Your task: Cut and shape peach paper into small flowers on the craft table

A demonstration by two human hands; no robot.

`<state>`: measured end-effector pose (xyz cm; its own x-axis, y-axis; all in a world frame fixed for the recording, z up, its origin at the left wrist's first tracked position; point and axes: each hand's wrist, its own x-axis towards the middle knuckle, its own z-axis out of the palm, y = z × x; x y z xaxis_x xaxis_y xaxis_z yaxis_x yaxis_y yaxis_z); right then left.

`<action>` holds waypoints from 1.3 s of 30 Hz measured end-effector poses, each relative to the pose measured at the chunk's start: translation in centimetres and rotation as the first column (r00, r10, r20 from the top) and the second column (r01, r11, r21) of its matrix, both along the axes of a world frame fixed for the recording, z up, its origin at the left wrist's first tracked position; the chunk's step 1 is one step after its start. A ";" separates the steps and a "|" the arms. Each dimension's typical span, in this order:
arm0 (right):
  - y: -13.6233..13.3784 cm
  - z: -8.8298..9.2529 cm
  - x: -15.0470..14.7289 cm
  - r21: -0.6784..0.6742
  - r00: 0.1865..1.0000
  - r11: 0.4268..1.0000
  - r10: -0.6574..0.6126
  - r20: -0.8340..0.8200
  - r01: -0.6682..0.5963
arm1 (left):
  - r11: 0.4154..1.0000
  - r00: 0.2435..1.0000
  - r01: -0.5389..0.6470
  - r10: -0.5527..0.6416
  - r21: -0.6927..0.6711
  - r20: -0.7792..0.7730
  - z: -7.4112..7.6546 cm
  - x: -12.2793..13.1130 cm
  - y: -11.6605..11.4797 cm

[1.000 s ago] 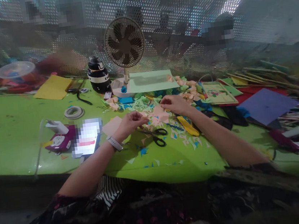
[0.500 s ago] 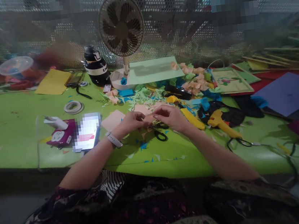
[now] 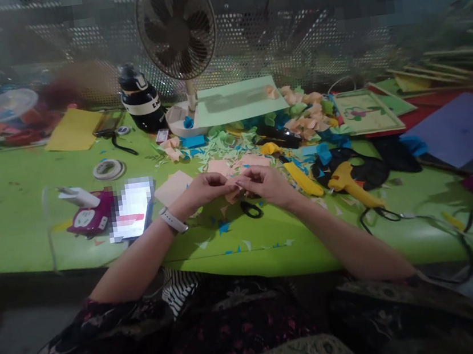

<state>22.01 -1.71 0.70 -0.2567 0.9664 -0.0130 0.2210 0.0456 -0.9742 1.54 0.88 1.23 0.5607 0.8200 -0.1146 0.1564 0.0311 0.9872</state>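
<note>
Over the near middle of the green table, my left hand (image 3: pixel 207 192) and my right hand (image 3: pixel 266 186) meet at the fingertips. Between them they pinch a small piece of peach paper (image 3: pixel 231 182), mostly covered by the fingers. Just below my right hand, black-handled scissors (image 3: pixel 252 210) lie on the table, their blades hidden under the hands. A flat peach paper sheet (image 3: pixel 174 187) rests beside my left wrist. More peach paper (image 3: pixel 255 159) and several cut scraps lie behind my fingers. Small blue scraps (image 3: pixel 224 227) are scattered in front.
A yellow glue gun (image 3: pixel 352 186) with its cord lies right, near a yellow-handled tool (image 3: pixel 303 179). To the left are a phone (image 3: pixel 134 207), a purple device (image 3: pixel 94 211) and a tape roll (image 3: pixel 108 169). A fan (image 3: pixel 177 29) and a black bottle (image 3: pixel 141 99) stand behind.
My fingertips have come closer together around the peach paper, covering more of it. The view has shifted slightly, moving the background up and left.
</note>
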 end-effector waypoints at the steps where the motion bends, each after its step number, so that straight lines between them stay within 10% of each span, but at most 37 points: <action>1: 0.0 0.1 0.0 -0.009 0.999 1.000 -0.025 -0.024 0.025 | 0.999 1.000 0.017 -0.017 -0.027 0.023 0.1 0.0 -0.1; 39: -0.1 1.0 0.0 -0.062 0.987 0.992 -0.120 -0.109 0.113 | 0.970 0.988 0.099 -0.068 -0.222 0.142 -0.2 -0.1 -0.1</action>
